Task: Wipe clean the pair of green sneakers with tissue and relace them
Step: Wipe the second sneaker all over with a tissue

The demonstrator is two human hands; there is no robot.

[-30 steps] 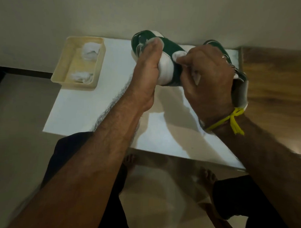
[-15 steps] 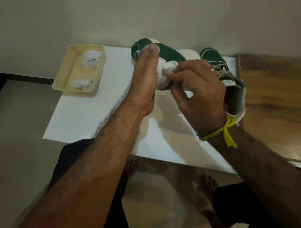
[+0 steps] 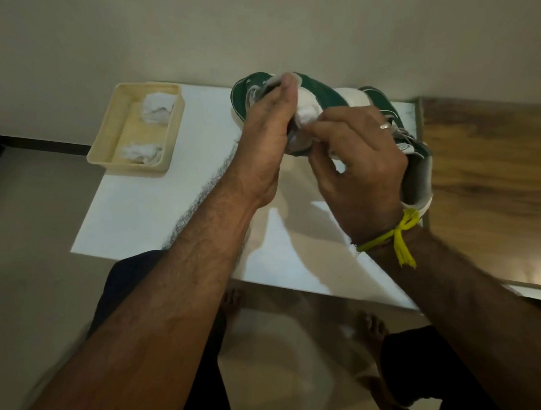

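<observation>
Now we hold one green sneaker [image 3: 320, 91] lifted above the far edge of the white board [image 3: 158, 207], our landmark for places. Our left hand [image 3: 265, 143] is curled around the shoe at its opening, thumb pressed along the upper. Our right hand [image 3: 362, 165] pinches a crumpled tissue [image 3: 306, 114] against the white side of this shoe, its fingers bent close together. The second sneaker [image 3: 417, 167] lies at the right edge of the board, partly hidden behind our right wrist. A beige tray [image 3: 112, 138] with used tissue wads [image 3: 156, 108] sits on the board's far left corner. We judge the shoe to be light, with a soft canvas upper that gives under pressure and a stiffer rubber sole, so a grip around the opening seems best. The tissue is thin and may tear if we rub hard. The loose laces [image 3: 253, 95] could catch our fingers.
</observation>
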